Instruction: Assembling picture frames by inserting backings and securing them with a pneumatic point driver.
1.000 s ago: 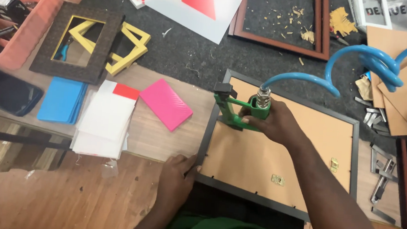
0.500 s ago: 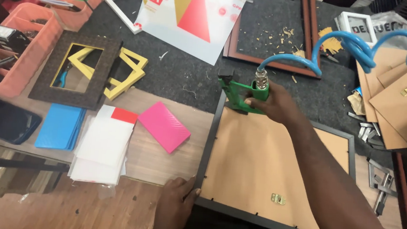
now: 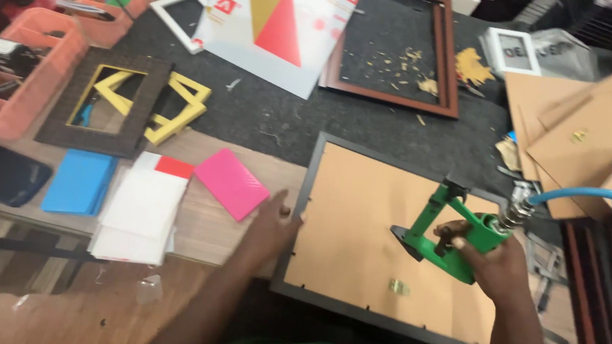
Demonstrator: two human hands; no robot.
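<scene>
Green pneumatic gun in right hand (above frame).

The person's 2 bare forearms enter from the bottom edge of the frame. The left hand sits just left of centre, palm down and fingers flattened, its fingertips pointing to the upper right; its forearm runs down and left to the lower middle. The right hand is right of centre, fingers curled tight in a fist-like grip, knuckles up, wrist bent slightly, its forearm dropping straight to the lower right edge.
</scene>
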